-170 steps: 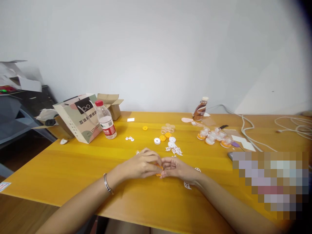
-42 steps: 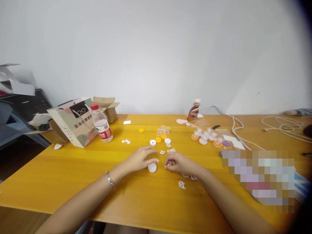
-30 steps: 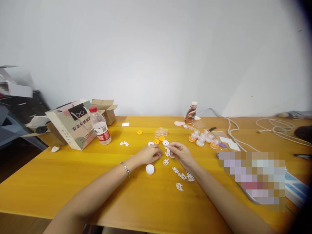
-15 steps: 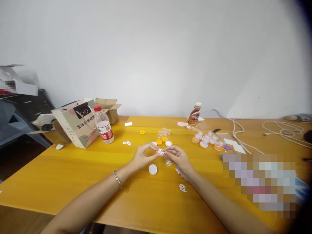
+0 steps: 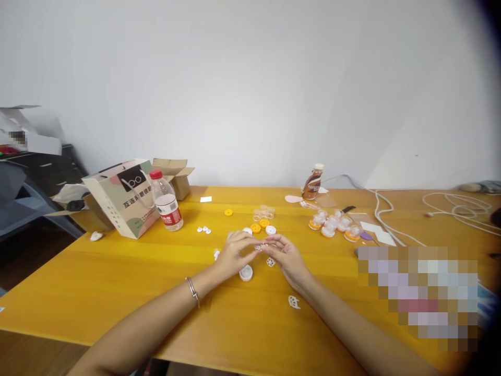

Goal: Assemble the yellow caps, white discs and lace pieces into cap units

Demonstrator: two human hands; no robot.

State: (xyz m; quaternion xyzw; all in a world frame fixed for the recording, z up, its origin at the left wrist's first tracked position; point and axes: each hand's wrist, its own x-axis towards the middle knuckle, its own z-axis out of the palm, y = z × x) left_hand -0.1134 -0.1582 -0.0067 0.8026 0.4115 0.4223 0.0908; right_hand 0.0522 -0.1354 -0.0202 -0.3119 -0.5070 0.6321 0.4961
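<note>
My left hand and my right hand meet above the middle of the table, fingertips pinched on a small white openwork plastic piece. Fingers cover much of that piece. Under my left hand lies a round white cap, partly hidden by the thumb side. Another flat white openwork piece rests just below my right fingertips, and a similar cut-out piece lies nearer the front edge. Behind the hands are yellow discs, a white disc and several clear rings.
A water bottle, a paper bag and a cardboard box stand at the left. To the right are clear-and-orange assembled pieces, a brown drink bottle and white cables. Small white parts lie left of my hands.
My left hand has shifted slightly right and turned, its fingers covering more of the white piece. Small white parts beside my left wrist have come into view. My right hand has barely moved.
</note>
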